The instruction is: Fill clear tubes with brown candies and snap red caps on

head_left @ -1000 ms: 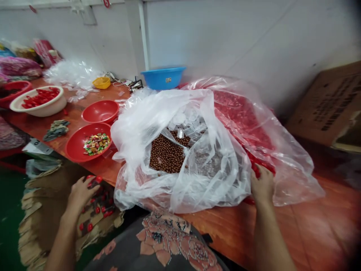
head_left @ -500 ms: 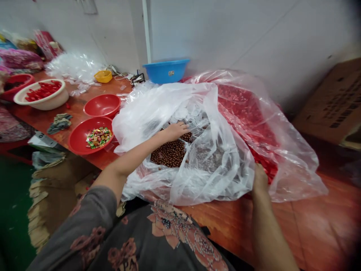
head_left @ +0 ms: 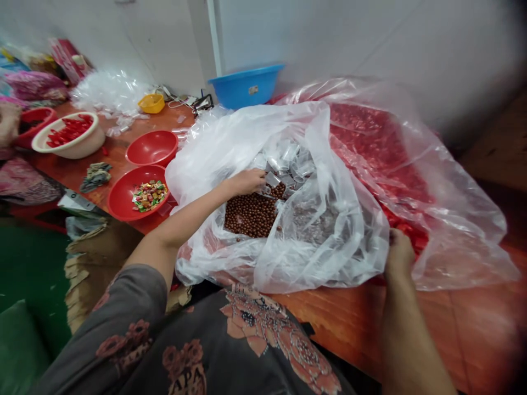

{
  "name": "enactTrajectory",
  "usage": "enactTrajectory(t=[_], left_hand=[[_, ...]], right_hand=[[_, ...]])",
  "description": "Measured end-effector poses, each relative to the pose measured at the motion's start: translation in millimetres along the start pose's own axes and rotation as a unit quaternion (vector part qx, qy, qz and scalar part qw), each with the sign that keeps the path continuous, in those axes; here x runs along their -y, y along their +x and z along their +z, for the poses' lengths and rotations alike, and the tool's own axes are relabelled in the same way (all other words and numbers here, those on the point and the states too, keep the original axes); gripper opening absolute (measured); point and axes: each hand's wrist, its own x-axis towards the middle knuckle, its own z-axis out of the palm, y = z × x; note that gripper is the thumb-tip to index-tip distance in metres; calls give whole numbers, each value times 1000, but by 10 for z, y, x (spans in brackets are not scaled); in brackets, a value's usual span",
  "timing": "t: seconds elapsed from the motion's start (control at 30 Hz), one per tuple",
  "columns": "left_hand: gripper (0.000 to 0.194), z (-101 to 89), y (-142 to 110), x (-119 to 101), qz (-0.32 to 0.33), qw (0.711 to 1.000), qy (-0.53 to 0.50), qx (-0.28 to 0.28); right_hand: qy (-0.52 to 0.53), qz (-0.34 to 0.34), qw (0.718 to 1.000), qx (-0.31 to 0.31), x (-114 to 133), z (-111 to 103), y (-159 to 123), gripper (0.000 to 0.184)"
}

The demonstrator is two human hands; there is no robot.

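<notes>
My left hand (head_left: 249, 181) reaches into an opened white translucent plastic bag (head_left: 222, 140). Its fingers are pinched together on a small clear plastic piece (head_left: 272, 179). Just below lie many round brown balls (head_left: 251, 215), heaped inside the bag. More clear plastic pieces (head_left: 292, 159), some of them tube-shaped, are piled behind them. At the bag's right edge is my right hand (head_left: 399, 252), beside a larger clear bag (head_left: 461, 230) of shiny red pieces (head_left: 366, 137). Its fingers are blurred and partly hidden, so their grip does not show.
To the left, a red bowl (head_left: 117, 200) holds wrapped candies, beside another red bowl (head_left: 152, 147). A cream basin (head_left: 78, 145) contains red pieces. A blue basin (head_left: 247, 88) stands by the wall. Another person's hand (head_left: 8, 123) shows at far left.
My left hand has drawn back slightly left and its fingers have closed on a clear piece. The view has shifted, and my right hand appears farther right.
</notes>
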Motion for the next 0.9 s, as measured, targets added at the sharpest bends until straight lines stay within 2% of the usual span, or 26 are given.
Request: enactTrajectory(t=[0.07,0.13,0.2,0.27,0.37,0.43,0.53,0.6,0.67,0.8,0.9], left_hand=[[24,8,-220,-124,-19,1000,-8,-11],[28,52,-492,-232,-76,995,-58,10],[25,138,-745,-289,-168,973,-148,60],[13,268,-896,-295,-275,921,-258,97],[9,510,-852,-267,-373,848,-365,95],[12,653,-693,-259,-389,826,-398,85],[20,781,-447,-285,-396,785,-472,65],[25,814,-354,-320,-393,754,-524,51],[28,826,-324,-362,-387,723,-571,35],[29,832,-355,-445,-372,672,-640,-4],[28,820,-400,-491,-357,650,-670,-34]], right_hand=[[49,41,997,-41,-51,-12,-37,39],[151,85,979,-106,-95,-72,-88,55],[308,102,933,-155,-100,-177,-164,61],[450,90,874,-158,-51,-297,-258,54],[531,106,831,-128,85,-433,-403,29],[555,152,808,-131,173,-480,-483,21],[587,194,775,-131,276,-529,-587,20],[594,211,767,-117,358,-580,-662,16],[589,209,774,-101,484,-652,-747,17],[572,161,800,-86,854,-802,-917,26],[569,121,812,-45,1124,-847,-1019,29]])
